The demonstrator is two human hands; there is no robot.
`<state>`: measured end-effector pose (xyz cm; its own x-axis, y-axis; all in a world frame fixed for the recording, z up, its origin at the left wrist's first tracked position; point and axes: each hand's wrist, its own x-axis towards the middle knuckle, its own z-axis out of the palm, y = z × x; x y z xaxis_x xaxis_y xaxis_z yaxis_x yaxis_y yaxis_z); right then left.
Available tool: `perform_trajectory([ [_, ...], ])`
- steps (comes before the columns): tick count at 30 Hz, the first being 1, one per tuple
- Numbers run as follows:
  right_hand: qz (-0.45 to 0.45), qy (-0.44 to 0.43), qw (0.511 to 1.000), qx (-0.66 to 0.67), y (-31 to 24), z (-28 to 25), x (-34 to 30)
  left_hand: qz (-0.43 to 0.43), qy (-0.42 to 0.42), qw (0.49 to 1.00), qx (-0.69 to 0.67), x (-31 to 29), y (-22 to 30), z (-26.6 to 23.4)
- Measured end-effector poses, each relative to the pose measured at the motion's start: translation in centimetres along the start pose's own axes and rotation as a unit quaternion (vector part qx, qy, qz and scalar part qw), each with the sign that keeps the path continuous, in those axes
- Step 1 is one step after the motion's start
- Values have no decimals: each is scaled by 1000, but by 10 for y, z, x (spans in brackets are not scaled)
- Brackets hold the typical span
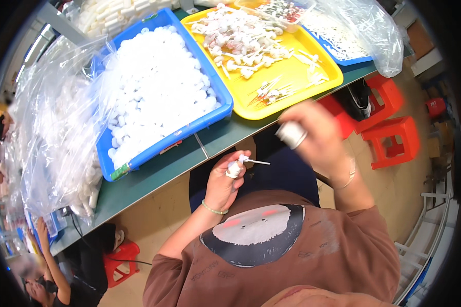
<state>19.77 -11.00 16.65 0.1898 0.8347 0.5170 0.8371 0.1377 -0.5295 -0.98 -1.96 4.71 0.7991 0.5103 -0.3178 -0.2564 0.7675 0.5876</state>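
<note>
My left hand (224,180) is in front of my body, its fingertips pinched round a small white plastic piece with a thin stem (256,161). A white wrap (233,170) sits round one finger of this hand. My right hand (317,135) is raised just off the front corner of the yellow tray (264,112), smeared by motion. At its fingers is a white band or wrap (292,134); whether it holds anything is hidden by the blur. White stemmed pieces (241,41) lie heaped in the yellow tray, with a smaller bunch of thin pin-like parts (274,93) near its front.
A blue tray (225,105) full of small white caps (153,77) stands on the green table (138,189). Clear plastic bags (51,128) bulge at left. Another blue tray (361,61) is at right. Red stools (392,138) stand on the floor. A co-worker (82,266) sits lower left.
</note>
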Motion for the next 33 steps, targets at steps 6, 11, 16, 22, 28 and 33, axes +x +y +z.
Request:
perform_trajectory([
  [6, 34, 17, 964, -264, 92, -49, 66, -15, -15, 1000, -2, 5, -6, -4],
  [11, 97, -78, 934, -336, 107, -30, 85, -18, 13, 1000, -19, 1, -2, 0],
  [16, 31, -109, 933, -342, 106, -29, 89, -11, -18, 1000, -19, 2, 1, -8],
  [22, -6, -155, 945, -290, 108, -41, 97, -26, -13, 999, -32, 1, -1, -2],
  [28, 74, -69, 988, -115, 62, -44, 82, -17, 3, 999, -28, -2, 4, 1],
  [33, -23, -84, 995, 45, -3, -1, -5, -2, -20, 997, -78, -1, 0, -4],
])
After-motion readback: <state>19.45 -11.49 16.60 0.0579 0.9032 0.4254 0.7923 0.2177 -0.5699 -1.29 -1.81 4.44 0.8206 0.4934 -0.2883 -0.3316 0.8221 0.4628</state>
